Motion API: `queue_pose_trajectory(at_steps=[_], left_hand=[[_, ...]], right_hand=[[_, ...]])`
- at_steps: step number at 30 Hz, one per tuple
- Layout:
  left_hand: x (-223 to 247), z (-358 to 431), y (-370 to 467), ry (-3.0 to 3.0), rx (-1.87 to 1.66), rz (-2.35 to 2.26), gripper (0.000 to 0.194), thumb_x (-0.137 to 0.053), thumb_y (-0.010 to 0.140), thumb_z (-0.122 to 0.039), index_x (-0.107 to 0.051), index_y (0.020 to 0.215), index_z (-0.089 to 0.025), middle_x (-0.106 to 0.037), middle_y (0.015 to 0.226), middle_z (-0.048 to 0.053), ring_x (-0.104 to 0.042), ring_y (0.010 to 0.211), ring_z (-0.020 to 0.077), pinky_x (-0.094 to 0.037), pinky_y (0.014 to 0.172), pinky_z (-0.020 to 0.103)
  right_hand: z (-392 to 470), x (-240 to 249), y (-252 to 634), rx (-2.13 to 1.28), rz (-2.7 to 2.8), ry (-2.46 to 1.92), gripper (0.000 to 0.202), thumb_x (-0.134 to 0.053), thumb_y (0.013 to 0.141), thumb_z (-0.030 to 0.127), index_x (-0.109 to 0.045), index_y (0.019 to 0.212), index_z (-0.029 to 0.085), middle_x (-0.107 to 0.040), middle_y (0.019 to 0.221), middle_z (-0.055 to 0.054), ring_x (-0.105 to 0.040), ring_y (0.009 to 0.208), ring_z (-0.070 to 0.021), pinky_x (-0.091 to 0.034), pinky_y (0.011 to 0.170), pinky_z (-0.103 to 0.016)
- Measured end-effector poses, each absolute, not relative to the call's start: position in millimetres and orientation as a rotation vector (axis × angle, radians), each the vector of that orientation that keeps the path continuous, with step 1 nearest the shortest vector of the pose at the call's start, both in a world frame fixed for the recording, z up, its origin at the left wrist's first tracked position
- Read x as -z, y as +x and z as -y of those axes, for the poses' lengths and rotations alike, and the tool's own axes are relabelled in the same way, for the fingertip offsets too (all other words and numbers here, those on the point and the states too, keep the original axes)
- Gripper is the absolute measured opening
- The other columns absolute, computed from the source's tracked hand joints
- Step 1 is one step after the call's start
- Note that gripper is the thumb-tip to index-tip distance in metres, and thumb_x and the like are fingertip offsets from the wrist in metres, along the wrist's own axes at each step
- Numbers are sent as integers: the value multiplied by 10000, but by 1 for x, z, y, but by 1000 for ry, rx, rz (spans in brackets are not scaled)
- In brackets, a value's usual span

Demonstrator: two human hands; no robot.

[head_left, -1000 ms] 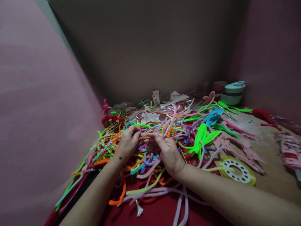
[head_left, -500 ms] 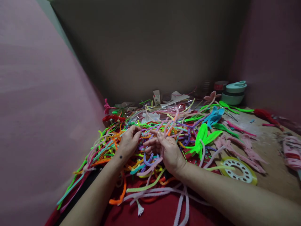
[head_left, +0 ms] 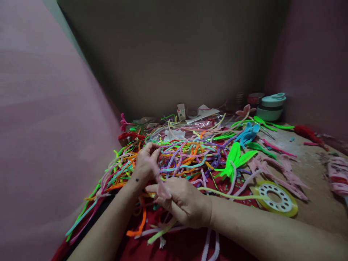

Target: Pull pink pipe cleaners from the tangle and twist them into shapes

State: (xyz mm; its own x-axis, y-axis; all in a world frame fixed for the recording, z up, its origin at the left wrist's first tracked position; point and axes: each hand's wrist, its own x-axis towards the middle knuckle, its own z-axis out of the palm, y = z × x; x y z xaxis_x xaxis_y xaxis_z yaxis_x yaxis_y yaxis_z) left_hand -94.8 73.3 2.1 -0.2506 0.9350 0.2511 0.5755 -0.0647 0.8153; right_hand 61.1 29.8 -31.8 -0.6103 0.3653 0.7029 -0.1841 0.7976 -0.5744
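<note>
My left hand [head_left: 146,163] is over the left part of the tangled heap of coloured fuzzy stems [head_left: 187,156], its thumb and forefinger pinched on something too small to make out. Lower and to the right, my right hand [head_left: 182,201] is closed round pale pink fuzzy stems [head_left: 164,191], which are partly blurred. A thin pink end rises from it toward my left hand. Pale yellow-green stems lie below and behind my right hand. To the right of the heap is a bright green leafy piece [head_left: 234,161].
A yellow tape roll [head_left: 292,206] lies on the brown board at right. Near it are pink fuzzy pieces [head_left: 285,170] and a blue fuzzy flower [head_left: 248,134]. A mint container [head_left: 269,114] stands at the back right, and a small white box [head_left: 181,112] at the back.
My right hand has moved down and left, turned over, and closed round the pink stems. My left hand has shifted slightly left, still pinched.
</note>
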Motion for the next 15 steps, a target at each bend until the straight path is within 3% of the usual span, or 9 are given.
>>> queue_pose_trajectory(at_steps=[3,7,9,12,15], left_hand=[[-11,-70,-90,1568,-1268,-1764,173,-525,724,-296,-504,841,-170,-532,547,-47,-511,479,106,-403,470,219],[-13,-73,-90,1648,-1320,-1718,203,-547,701,-260,-536,870,-147,-598,796,17,-579,699,126,-478,642,252],[-10,-75,-92,1690,-1258,-1660,288,-545,705,-243,-540,974,-143,-603,898,40,-586,771,136,-487,694,262],[-9,-75,-96,1737,-1136,-1535,450,-523,729,-241,-469,1171,-178,-584,1048,66,-602,792,144,-503,686,273],[-20,-69,-100,1849,-1143,-1597,426,-532,727,-257,-499,1145,-181,-578,1073,64,-602,804,147,-497,684,257]], right_hand=[[-31,34,60,-670,2150,-112,355,-292,893,249,-547,1119,150,-657,872,-75,-581,748,-159,-429,714,-271],[-31,35,60,-654,2178,-112,358,-280,901,251,-520,1150,156,-656,868,-64,-581,748,-152,-422,714,-260],[-31,35,60,-654,2186,-97,357,-276,904,254,-514,1152,156,-652,875,-64,-582,759,-147,-418,723,-254],[-31,34,60,-633,2225,-87,338,-274,905,248,-522,1115,156,-645,841,-58,-575,736,-146,-408,709,-253],[-32,34,59,-602,2261,-83,289,-295,890,230,-539,1028,157,-632,794,-52,-560,700,-151,-400,686,-263]])
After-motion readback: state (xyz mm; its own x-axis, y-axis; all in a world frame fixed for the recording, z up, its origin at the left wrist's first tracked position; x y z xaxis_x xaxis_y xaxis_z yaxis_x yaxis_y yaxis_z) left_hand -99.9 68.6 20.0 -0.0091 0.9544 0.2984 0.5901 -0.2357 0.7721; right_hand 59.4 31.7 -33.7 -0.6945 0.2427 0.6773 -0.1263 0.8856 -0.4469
